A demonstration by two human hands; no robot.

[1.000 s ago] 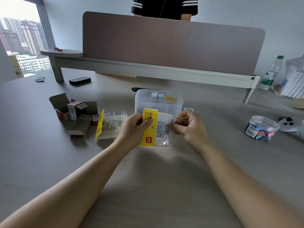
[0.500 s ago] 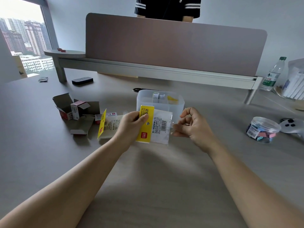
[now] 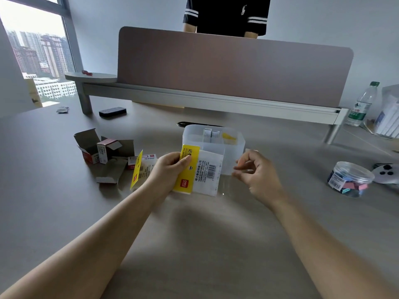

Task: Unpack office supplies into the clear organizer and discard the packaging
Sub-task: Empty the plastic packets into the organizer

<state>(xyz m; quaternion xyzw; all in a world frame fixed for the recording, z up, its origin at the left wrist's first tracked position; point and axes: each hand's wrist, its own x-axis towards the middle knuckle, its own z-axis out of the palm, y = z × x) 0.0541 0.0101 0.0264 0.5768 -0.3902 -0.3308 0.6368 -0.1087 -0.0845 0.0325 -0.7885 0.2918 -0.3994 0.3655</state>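
My left hand (image 3: 166, 171) grips a flat packet (image 3: 207, 173) with a yellow header card and a white barcode label, held just in front of the clear organizer (image 3: 237, 138). That organizer stands mid-table and holds two small boxes and something yellow. My right hand (image 3: 259, 175) is a little to the right of the packet, its thumb and fingertips pinched together. A faint clear film seems to stretch from the packet to those fingers, with glints below it near the table.
Opened cardboard boxes (image 3: 95, 147) and another yellow-carded wrapper (image 3: 138, 169) lie at the left. A clear jar of coloured clips (image 3: 349, 180) and a white controller (image 3: 386, 173) sit at the right. A desk divider (image 3: 226, 67) stands behind, with a person (image 3: 226, 14) beyond it.
My right hand has come off the packet's right edge and drawn away to the right. My left hand keeps its grip on the packet, which is tilted slightly more.
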